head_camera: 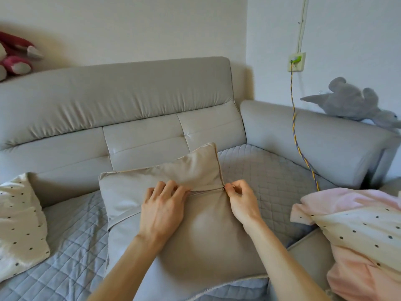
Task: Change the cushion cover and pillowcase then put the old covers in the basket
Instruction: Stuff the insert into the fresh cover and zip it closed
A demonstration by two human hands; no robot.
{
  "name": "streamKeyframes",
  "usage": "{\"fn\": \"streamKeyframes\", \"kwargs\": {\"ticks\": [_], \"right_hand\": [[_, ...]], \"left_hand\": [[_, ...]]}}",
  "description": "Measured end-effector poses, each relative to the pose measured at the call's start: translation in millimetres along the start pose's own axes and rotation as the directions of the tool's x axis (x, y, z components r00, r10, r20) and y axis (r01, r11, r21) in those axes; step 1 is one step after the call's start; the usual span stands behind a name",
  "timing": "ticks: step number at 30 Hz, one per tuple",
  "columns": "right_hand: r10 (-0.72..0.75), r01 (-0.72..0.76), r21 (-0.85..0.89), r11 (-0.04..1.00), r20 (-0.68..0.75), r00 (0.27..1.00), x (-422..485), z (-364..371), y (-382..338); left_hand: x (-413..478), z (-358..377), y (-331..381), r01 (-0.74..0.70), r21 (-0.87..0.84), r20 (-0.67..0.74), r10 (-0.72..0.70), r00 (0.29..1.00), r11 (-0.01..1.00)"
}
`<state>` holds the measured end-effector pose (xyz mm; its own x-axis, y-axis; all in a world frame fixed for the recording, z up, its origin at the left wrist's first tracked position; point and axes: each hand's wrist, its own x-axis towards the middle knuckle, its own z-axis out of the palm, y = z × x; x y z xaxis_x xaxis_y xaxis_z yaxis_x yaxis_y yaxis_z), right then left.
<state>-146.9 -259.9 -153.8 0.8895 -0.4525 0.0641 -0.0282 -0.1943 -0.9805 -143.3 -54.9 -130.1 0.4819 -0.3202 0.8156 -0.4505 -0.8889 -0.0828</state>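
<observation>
A beige cushion (173,177) lies on the sofa seat in front of me, its zipper seam (206,190) running across the middle. My left hand (162,209) lies on the cushion with its fingertips pinching the fabric beside the zipper. My right hand (240,198) pinches the small zipper pull (223,187) at the cushion's right edge. A white dotted pillow (19,222) sits at the left. A pink and white dotted pillow (358,231) lies at the right. No basket is in view.
The grey sofa (130,101) has a quilted blue-grey seat cover (271,177). A twisted yellow-blue cable (303,157) hangs from a wall socket (296,61) across the right armrest. A grey plush toy (351,103) lies on that armrest; a red-pink plush (15,55) sits at top left.
</observation>
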Motion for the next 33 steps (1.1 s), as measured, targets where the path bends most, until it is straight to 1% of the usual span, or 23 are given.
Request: {"fn": "streamKeyframes", "kwargs": {"ticks": [2,4,5,8,10,13,14,15,16,17,18,19,20,21,22,23,24,26,28,29,31,32,33], "right_hand": [[0.06,-0.06,0.014,0.998,0.016,0.998,3.5,-8.0,5.5],[0.101,-0.101,0.0,0.995,0.007,0.995,7.4,-9.1,5.8],[0.091,-0.09,-0.03,0.995,0.014,0.996,9.1,-6.7,1.7],[-0.035,0.05,-0.194,0.98,0.078,0.996,13.0,10.2,-22.8],[-0.029,0.066,-0.232,0.97,0.159,0.987,16.0,25.6,-41.0],[0.146,-0.125,-0.105,0.987,0.229,0.962,25.6,38.3,-55.8],[0.188,-0.179,-0.058,0.982,0.243,0.952,26.7,40.7,-57.3],[0.195,-0.195,-0.028,0.98,0.25,0.948,27.5,41.7,-55.5],[0.186,-0.19,-0.009,0.982,0.256,0.949,26.8,41.5,-53.9],[0.171,-0.179,0.006,0.984,0.262,0.95,25.7,41.0,-53.6],[0.156,-0.17,0.025,0.985,0.279,0.947,24.1,39.7,-55.1],[0.14,-0.162,0.043,0.986,0.317,0.938,25.5,37.0,-56.5],[0.129,-0.156,0.047,0.987,0.355,0.926,27.6,32.9,-59.8],[0.126,-0.15,0.034,0.988,0.388,0.913,31.2,28.7,-62.9],[0.132,-0.159,0.03,0.987,0.422,0.897,34.0,25.1,-66.8],[0.143,-0.175,0.03,0.984,0.455,0.879,38.3,22.9,-67.9],[0.164,-0.202,0.031,0.979,0.473,0.866,38.8,23.1,-69.7],[0.156,-0.182,0.012,0.983,0.455,0.876,35.0,28.0,-71.9],[0.1,-0.119,0.031,0.992,0.354,0.93,32.0,36.7,-73.2],[0.073,-0.084,0.025,0.996,0.287,0.955,32.7,41.7,-72.2],[0.064,-0.049,-0.088,0.995,0.181,0.981,35.3,50.7,-70.1],[0.09,-0.06,-0.182,0.981,0.165,0.982,36.5,54.5,-66.7],[0.123,-0.068,-0.275,0.959,0.188,0.974,37.9,58.5,-59.2]], "left_hand": [[-13.2,-5.6,4.1,-0.009,-0.134,0.068,0.018,0.998,0.991],[-32.6,-11.2,13.0,0.022,-0.179,0.187,0.012,0.982,0.984],[-42.2,-13.5,17.5,0.04,-0.169,0.236,0.002,0.972,0.985],[-60.2,-16.9,24.6,0.07,-0.129,0.328,-0.024,0.944,0.989],[-62.5,-22.0,25.6,0.054,-0.134,0.37,-0.001,0.929,0.99],[-60.4,-33.6,14.8,0.033,-0.211,0.399,0.056,0.915,0.977],[-56.2,-38.6,5.4,0.09,-0.229,0.386,0.006,0.922,0.969],[-50.0,-42.4,-5.0,0.204,-0.228,0.363,-0.112,0.925,0.952],[-41.8,-45.2,-18.0,0.392,-0.212,0.353,-0.304,0.885,0.895],[-31.5,-47.3,-33.6,0.609,-0.203,0.344,-0.527,0.777,0.767],[-21.7,-45.9,-52.4,0.797,-0.213,0.359,-0.713,0.602,0.566],[-11.9,-43.6,-70.8,0.915,-0.225,0.41,-0.82,0.4,0.334],[-4.6,-39.6,-87.1,0.964,-0.224,0.485,-0.842,0.237,0.143],[-1.1,-34.0,-98.7,0.971,-0.237,0.567,-0.812,0.138,0.0],[0.2,-29.9,-103.4,0.957,-0.264,0.638,-0.766,0.081,-0.119],[-0.1,-27.2,-104.3,0.935,-0.287,0.694,-0.718,0.054,-0.208],[-0.6,-27.0,-102.0,0.924,-0.288,0.732,-0.68,0.042,-0.252],[-5.4,-18.1,-102.3,0.922,-0.293,0.733,-0.678,0.047,-0.253],[-2.0,-13.4,-103.9,0.923,-0.299,0.712,-0.7,0.046,-0.244],[2.6,-13.4,-107.2,0.922,-0.314,0.698,-0.714,0.063,-0.226],[14.6,-17.8,-114.8,0.942,-0.291,0.679,-0.729,0.082,-0.166],[16.8,-18.7,-121.3,0.959,-0.258,0.667,-0.74,0.09,-0.116],[15.0,-19.2,-127.9,0.98,-0.196,0.665,-0.74,0.099,-0.045]]}}
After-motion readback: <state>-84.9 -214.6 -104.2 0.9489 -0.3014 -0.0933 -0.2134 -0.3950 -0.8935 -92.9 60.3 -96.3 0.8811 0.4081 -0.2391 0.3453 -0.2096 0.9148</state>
